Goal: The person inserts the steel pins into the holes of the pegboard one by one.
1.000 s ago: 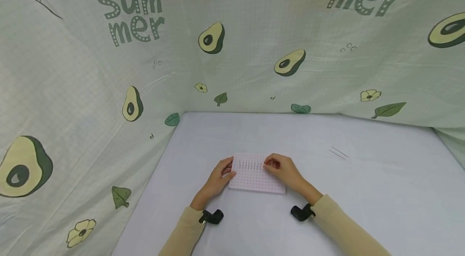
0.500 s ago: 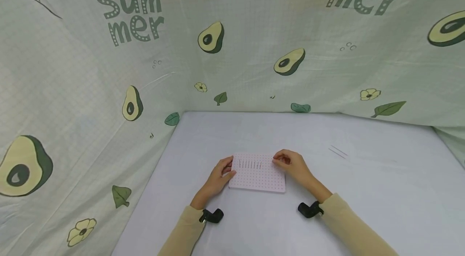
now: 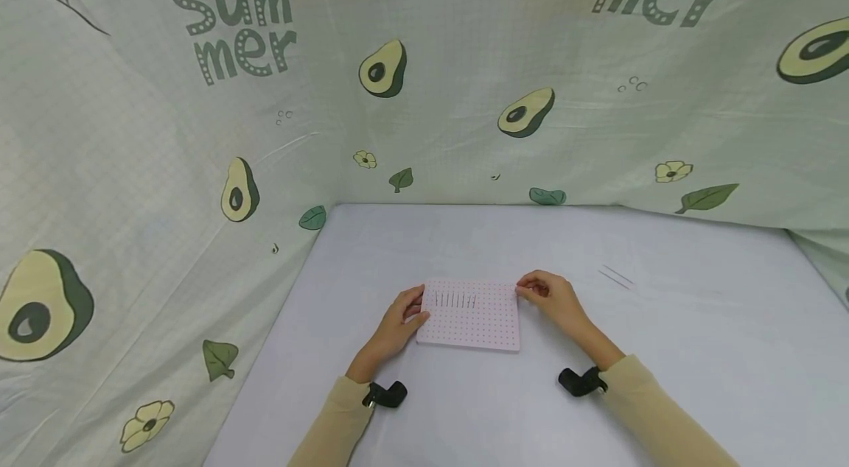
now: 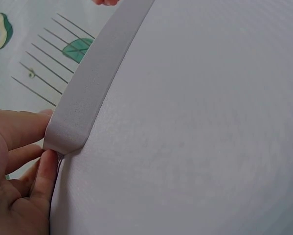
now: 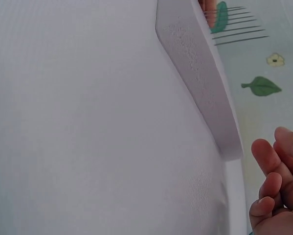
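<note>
A pale pink foam-like board [image 3: 487,327], dotted with a grid of small marks, lies on the white table. My left hand [image 3: 400,321] holds its left edge, fingers and thumb at the corner in the left wrist view. Several thin dark needle-like sticks [image 4: 48,62] stand upright in a row across the upper left of the board. Just past the board's upper right corner is my right hand [image 3: 552,299], its fingers loosely curled. Nothing shows between those fingers [image 5: 266,156] in the right wrist view.
Two more thin sticks [image 3: 618,274] lie side by side on the white table [image 3: 663,349], to the right and farther back. A printed curtain [image 3: 451,69] with avocados and lettering hangs behind the table and along its left side.
My right hand has drawn away from the row of sticks, moving right across the board to beyond its right edge. The left hand and the board have stayed in place.
</note>
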A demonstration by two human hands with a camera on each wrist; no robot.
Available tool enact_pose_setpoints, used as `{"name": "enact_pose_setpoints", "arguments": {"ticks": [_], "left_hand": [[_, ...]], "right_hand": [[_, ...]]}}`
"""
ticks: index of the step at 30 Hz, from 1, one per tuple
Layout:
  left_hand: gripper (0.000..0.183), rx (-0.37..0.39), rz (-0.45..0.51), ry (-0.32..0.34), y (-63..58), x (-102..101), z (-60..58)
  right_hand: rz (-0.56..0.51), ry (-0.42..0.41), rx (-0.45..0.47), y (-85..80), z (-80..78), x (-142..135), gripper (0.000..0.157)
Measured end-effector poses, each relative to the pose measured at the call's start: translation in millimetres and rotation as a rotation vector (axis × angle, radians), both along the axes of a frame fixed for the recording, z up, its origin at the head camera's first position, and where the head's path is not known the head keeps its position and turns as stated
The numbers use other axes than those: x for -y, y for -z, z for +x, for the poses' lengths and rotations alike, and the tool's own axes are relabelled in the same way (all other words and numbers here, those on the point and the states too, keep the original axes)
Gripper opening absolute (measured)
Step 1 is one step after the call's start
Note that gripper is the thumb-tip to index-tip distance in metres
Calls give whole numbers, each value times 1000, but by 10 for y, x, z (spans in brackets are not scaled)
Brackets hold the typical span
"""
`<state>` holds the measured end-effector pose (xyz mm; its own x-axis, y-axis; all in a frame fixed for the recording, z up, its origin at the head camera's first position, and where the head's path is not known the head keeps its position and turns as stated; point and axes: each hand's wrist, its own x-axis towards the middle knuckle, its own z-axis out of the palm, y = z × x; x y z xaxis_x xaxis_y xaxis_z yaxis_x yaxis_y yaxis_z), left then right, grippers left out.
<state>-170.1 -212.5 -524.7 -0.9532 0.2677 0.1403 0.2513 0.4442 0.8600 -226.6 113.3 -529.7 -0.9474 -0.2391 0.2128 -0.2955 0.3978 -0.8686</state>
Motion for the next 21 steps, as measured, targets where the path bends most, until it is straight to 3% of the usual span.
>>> {"name": "enact_pose_setpoints", "arguments": {"ticks": [4,6,16,21], "left_hand": [[56,-5,-6,-10,219,66,-86],[57,-9,-4,-6,255,88,-97],[56,-14,-17,1,261,87,-88],[55,-14,-16,-12,147,21,-42]], "right_hand": [[7,14,-2,9,-1,-81,12],[14,21,-1,0,4,-122,11],[67,90,5,-4,-8,-381,16],[90,131,-28,-10,-41,-529,19]]}}
